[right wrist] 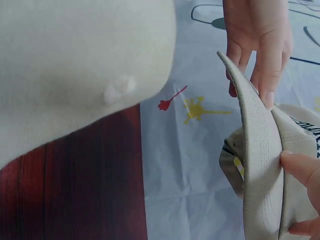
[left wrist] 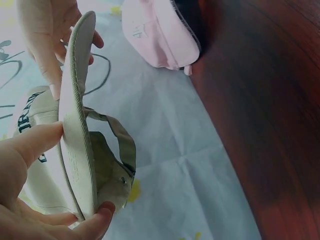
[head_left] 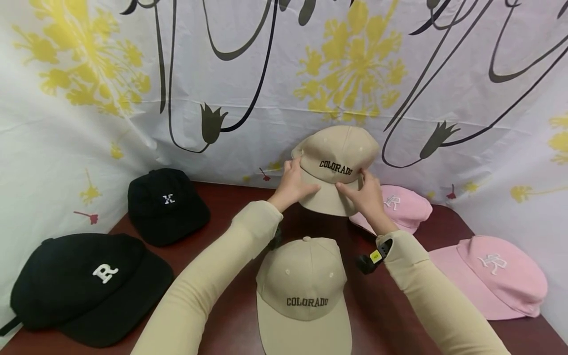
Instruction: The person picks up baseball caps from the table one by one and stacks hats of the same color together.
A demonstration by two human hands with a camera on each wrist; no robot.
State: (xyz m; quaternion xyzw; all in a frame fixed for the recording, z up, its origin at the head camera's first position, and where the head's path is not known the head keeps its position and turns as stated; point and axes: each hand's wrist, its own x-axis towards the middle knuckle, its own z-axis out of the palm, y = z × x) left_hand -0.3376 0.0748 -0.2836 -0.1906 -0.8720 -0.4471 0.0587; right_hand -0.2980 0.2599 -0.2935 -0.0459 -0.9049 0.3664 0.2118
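Observation:
A beige baseball cap (head_left: 339, 148) lettered COLORADO is held up at the back, tilted, between both hands. My left hand (head_left: 293, 183) grips the left side of its brim, thumb on top and fingertips curled beneath, as the left wrist view shows. On the opposite side my right hand (head_left: 367, 197) pinches the brim where it meets the crown, with its thumb on top. The open back strap (left wrist: 120, 137) of this cap hangs behind the brim in the left wrist view. A second beige COLORADO cap (head_left: 303, 281) lies on the table in front, between the forearms.
Two black caps (head_left: 166, 207) stand on the left of the dark red table (head_left: 222, 207). On the right are two pink caps (head_left: 499, 276), the farther one partly behind my right hand. A white patterned cloth (head_left: 257, 88) walls in the back and sides.

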